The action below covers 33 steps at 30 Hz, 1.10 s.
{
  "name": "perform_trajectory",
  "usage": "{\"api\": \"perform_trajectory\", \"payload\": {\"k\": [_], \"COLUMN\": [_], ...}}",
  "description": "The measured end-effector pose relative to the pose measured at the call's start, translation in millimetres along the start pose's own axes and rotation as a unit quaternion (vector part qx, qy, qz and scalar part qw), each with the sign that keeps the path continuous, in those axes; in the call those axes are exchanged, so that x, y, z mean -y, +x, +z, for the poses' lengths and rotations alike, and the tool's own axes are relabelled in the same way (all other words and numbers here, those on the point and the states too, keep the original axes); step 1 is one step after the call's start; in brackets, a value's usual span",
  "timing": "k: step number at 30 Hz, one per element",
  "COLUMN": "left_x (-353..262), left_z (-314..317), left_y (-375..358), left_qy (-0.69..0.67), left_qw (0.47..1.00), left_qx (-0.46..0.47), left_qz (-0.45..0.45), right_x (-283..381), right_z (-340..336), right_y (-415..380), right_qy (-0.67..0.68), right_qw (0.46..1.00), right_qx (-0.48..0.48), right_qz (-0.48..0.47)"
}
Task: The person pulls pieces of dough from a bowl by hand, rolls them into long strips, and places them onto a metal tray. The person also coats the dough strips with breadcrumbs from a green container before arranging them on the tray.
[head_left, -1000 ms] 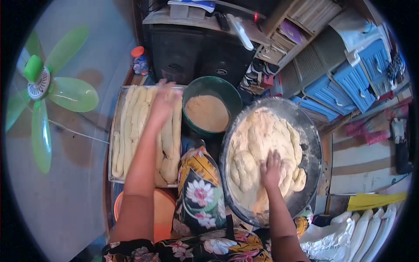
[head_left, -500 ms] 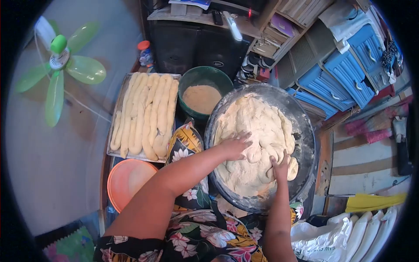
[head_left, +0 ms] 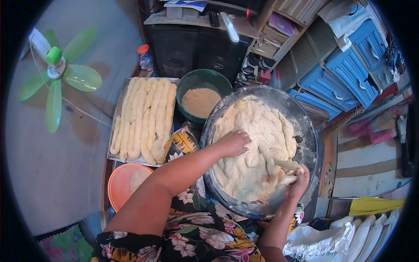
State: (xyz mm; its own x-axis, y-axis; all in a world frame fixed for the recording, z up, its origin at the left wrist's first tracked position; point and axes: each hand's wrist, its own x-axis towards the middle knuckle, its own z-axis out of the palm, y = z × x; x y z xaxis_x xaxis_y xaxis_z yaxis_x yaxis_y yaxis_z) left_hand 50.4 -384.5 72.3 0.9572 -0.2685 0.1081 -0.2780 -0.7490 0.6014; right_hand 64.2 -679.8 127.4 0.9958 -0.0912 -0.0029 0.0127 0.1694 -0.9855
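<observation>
A big mass of pale, floury dough [head_left: 248,124] fills much of a wide dark basin [head_left: 307,131]. My right hand [head_left: 299,181] is closed on the end of a dough strip [head_left: 279,165], pulled up at the right side of the basin. That strip bends back toward the middle of the mass. With curled fingers, my left hand [head_left: 235,143] grips at the dough's left part; its fingertips are partly hidden. Left of the basin, several long dough ropes [head_left: 142,113] lie side by side on a metal tray [head_left: 114,158].
Behind the tray's right side stands a green tub [head_left: 205,76] holding a light brown powder. An orange basin [head_left: 124,187] sits in front of the tray. A green-bladed fan [head_left: 56,72] is at the left, blue drawers [head_left: 349,76] at the right, and white sacks [head_left: 366,236] at lower right.
My right hand has moved right and toward me, drawing a strip out of the dough mass. My left hand stays near its place, its fingers more curled now.
</observation>
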Motion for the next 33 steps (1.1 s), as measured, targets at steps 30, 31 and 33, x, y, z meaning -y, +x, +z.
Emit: {"api": "perform_trajectory", "payload": {"k": [30, 31, 33], "left_x": [7.9, 8.0, 6.3], "left_z": [-5.6, -7.9, -9.1], "left_y": [16.0, 16.5, 16.0], "left_qy": [-0.044, -0.045, -0.028], "left_qw": [0.996, 0.995, 0.998], "left_qx": [-0.071, -0.071, -0.038], "left_qz": [-0.043, -0.044, -0.033], "right_x": [2.6, 3.0, -0.1], "right_z": [77.1, 75.2, 65.4], "right_y": [58.9, 61.9, 64.1], "right_qy": [-0.033, -0.034, -0.266], "right_qw": [0.972, 0.972, 0.943], "right_qx": [0.193, 0.193, 0.187], "right_qz": [0.131, 0.131, 0.07]}}
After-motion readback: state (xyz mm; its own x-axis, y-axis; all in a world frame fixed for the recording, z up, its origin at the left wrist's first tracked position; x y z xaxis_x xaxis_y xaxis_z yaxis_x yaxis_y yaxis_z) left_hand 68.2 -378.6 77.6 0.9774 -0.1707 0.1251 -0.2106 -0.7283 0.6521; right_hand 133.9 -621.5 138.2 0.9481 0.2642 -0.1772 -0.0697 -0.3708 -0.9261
